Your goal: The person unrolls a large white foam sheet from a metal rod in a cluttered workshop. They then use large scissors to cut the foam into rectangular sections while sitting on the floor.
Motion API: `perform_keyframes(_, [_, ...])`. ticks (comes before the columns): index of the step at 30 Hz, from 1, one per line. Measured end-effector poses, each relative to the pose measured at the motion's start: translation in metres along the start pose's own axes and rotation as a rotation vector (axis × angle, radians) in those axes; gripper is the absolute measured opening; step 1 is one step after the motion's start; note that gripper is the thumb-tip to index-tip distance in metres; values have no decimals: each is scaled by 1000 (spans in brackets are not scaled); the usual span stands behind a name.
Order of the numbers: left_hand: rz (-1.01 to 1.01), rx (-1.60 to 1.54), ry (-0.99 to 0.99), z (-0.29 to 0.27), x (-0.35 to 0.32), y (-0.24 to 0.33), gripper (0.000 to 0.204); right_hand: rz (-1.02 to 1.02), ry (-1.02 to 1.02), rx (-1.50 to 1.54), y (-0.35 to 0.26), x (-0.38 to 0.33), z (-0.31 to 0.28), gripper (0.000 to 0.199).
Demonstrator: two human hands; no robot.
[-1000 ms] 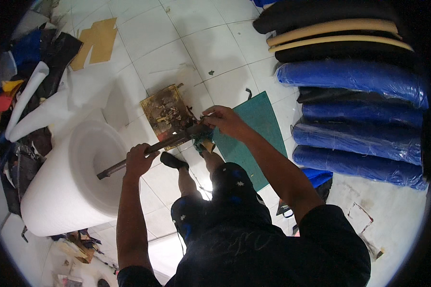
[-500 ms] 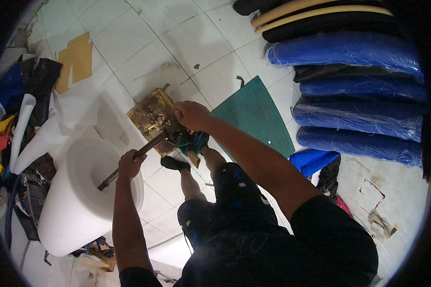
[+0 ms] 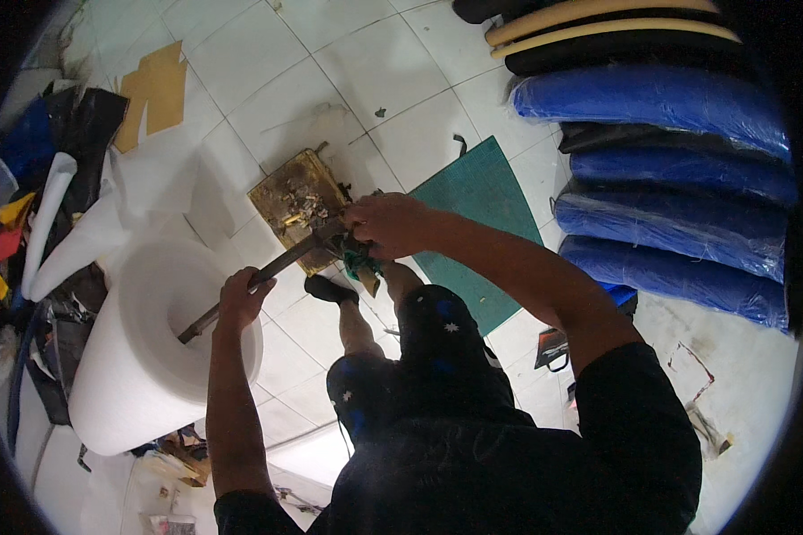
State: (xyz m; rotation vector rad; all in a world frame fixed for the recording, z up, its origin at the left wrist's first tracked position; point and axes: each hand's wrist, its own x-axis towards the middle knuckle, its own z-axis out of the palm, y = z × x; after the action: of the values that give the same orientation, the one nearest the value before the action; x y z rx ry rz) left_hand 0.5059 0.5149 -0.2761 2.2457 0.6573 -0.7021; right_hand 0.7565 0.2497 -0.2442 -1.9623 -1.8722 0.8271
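Note:
My left hand (image 3: 241,299) is wrapped round a long dark bar (image 3: 285,259). The bar slants from in front of the white foam roll's (image 3: 134,357) open end up to my right hand. My right hand (image 3: 388,226) is closed at the bar's upper end, its fingers bent; what they grip is partly hidden. Under that hand hang green strands (image 3: 359,263), and a tan pointed piece (image 3: 368,282) shows just below them. Beyond the bar lies a worn yellow-brown board (image 3: 281,192) with small scraps (image 3: 303,212) on it.
A green mat (image 3: 473,232) lies right of my hands on the white tiled floor (image 3: 268,53). Several plastic-wrapped blue rolls (image 3: 651,94) are stacked at the right. Tan sheet pieces (image 3: 163,89) lie at the far left, beside a heap of mixed scraps (image 3: 27,169).
My right hand has come down toward me and to the right, closer to the bar's upper end. The bar has shifted rightward against the board. The whole view has shifted slightly.

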Motion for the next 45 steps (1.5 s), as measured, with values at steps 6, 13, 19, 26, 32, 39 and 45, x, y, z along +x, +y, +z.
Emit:
perform_keyframes(6, [84, 5, 86, 22, -32, 7, 35, 320, -187, 315, -23, -3, -21, 27])
perform_keyframes(13, [90, 40, 164, 18, -62, 15, 35, 336, -308, 100, -42, -17, -50, 33])
perform_keyframes(19, [84, 3, 195, 7, -56, 9, 36, 234, -40, 90, -44, -8, -27, 27])
perform_keyframes(26, [48, -62, 175, -11, -36, -1, 37, 219, 241, 321, -47, 30, -1, 18])
perform_keyframes(32, [-53, -88, 80, -20, -27, -1, 40, 481, 632, 132, -75, 32, -20, 15])
perform_keyframes(39, [-76, -62, 17, -4, -27, -3, 39, 1032, 415, 1000, -80, -92, 112, 23])
perform_keyframes(45, [-74, -77, -9, 9, -37, -10, 42, 1108, 607, 1209, -144, -33, 128, 29])
